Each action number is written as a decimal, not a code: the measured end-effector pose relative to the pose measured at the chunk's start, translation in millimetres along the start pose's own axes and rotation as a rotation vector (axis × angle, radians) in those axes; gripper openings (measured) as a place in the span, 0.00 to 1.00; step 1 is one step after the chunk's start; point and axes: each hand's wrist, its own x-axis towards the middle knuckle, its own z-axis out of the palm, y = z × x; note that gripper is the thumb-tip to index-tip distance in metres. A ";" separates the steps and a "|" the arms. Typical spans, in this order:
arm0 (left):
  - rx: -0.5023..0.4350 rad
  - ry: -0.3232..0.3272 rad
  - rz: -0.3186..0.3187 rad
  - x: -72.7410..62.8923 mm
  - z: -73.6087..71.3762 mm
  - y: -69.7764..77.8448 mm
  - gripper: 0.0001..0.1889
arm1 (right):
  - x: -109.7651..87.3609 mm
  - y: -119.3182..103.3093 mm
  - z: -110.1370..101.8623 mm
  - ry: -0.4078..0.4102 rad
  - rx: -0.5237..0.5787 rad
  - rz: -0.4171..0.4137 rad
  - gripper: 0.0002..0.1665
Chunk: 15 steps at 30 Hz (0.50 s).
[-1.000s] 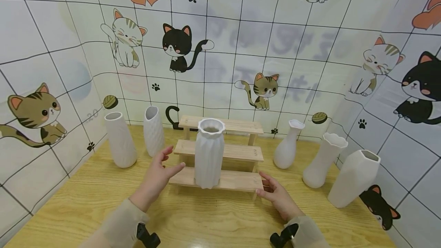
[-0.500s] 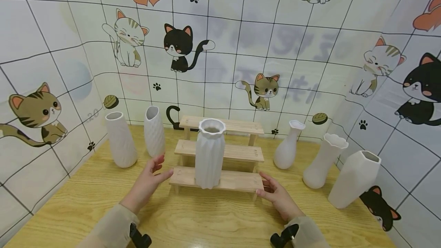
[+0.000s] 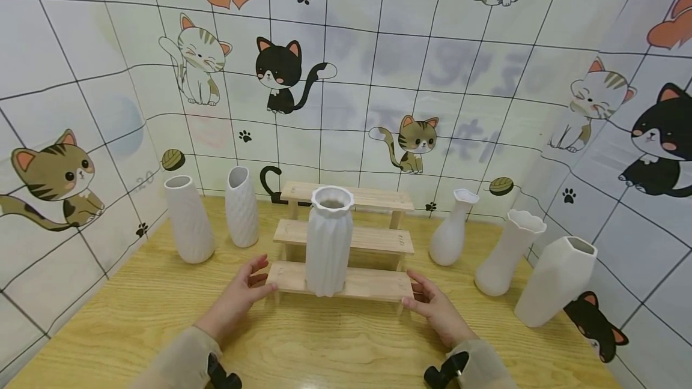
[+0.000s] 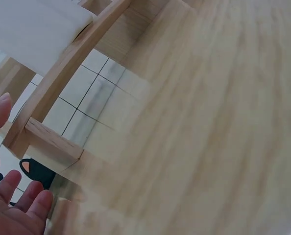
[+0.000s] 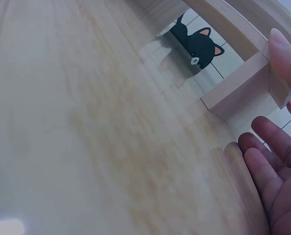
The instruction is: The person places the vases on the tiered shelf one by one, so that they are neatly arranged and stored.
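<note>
The left hand [image 3: 243,289] was beside the left end of the lowest shelf [image 3: 378,284] of the wooden stand [image 3: 378,238], thumb and fingers parted, gripping nothing; contact could not be determined. The right hand [image 3: 437,309] bracketed the shelf's right end between thumb and forefinger. The ribbed white vase [image 3: 328,251] stood upright on that shelf.

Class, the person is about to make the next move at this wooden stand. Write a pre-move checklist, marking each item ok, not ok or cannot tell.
1. Fluted vase upright on the lowest step: ok.
2. Left hand gripping that step's left end: not ok, fingers loosely spread.
3. Right hand at its right end: ok.
4. Right hand's hold firm: cannot tell.
5. Nearest left vase apart from the stand: ok.
6. Nearest right vase likewise apart: ok.
</note>
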 end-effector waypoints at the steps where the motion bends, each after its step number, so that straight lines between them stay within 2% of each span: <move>1: -0.006 -0.004 -0.005 0.3 0.7 -1.2 0.44 | 0.2 0.1 -0.1 0.000 -0.003 0.000 0.44; 8: -0.047 0.014 -0.023 4.5 3.6 -8.5 0.45 | 1.6 0.6 0.3 0.007 -0.010 -0.002 0.44; 15: -0.020 0.016 -0.013 5.1 5.4 -14.7 0.44 | 0.5 0.0 0.8 0.010 0.008 0.000 0.43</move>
